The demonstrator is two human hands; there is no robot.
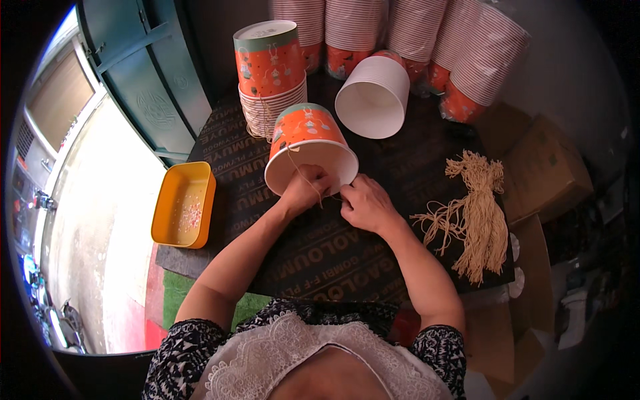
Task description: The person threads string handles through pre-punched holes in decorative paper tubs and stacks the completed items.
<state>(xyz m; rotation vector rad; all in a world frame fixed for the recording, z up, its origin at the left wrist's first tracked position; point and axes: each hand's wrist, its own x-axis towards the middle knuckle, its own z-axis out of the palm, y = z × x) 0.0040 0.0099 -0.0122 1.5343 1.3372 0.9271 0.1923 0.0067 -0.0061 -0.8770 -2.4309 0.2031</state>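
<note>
An orange paper bucket (311,127) with a green base band lies tilted on the table, its white-rimmed mouth facing me. A thin beige cord (298,167) hangs from a hole at the rim and crosses the mouth. My left hand (308,190) is at the mouth with curled fingers, closed on the cord; its fingertips are partly hidden. At the lower right of the rim, my right hand (368,205) pinches the bucket's edge between thumb and fingers. Whether a cord end is in that pinch I cannot make out.
A stack of upturned buckets (270,60) stands behind, beside a white-lined bucket (373,100) on its side. Bagged bucket stacks (467,60) line the back. A cord bundle (481,220) lies right, a yellow tub (185,205) left, on the dark table (320,257). Cardboard boxes (547,167) stand beyond.
</note>
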